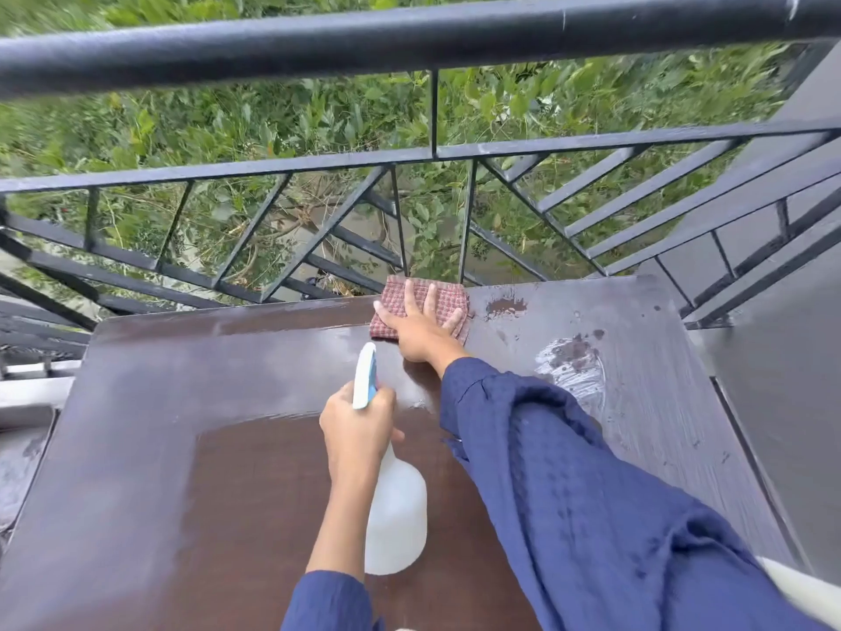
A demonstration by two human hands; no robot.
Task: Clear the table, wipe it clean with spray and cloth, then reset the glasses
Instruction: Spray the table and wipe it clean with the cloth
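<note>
A dark brown table (182, 448) fills the lower view, its top glossy and wet in patches. My left hand (357, 425) grips the neck of a white spray bottle (396, 507) with a blue-and-white nozzle, held above the middle of the table. My right hand (421, 323) presses flat with spread fingers on a folded red checked cloth (448, 296) at the table's far edge. Wet spots and streaks (573, 357) lie to the right of the cloth. No glasses are in view.
A black metal railing (432, 152) runs just behind the table's far edge, with green plants far below. A grey wall (773, 380) stands close on the right. My loose blue sleeve (569, 494) hangs over the table's right half.
</note>
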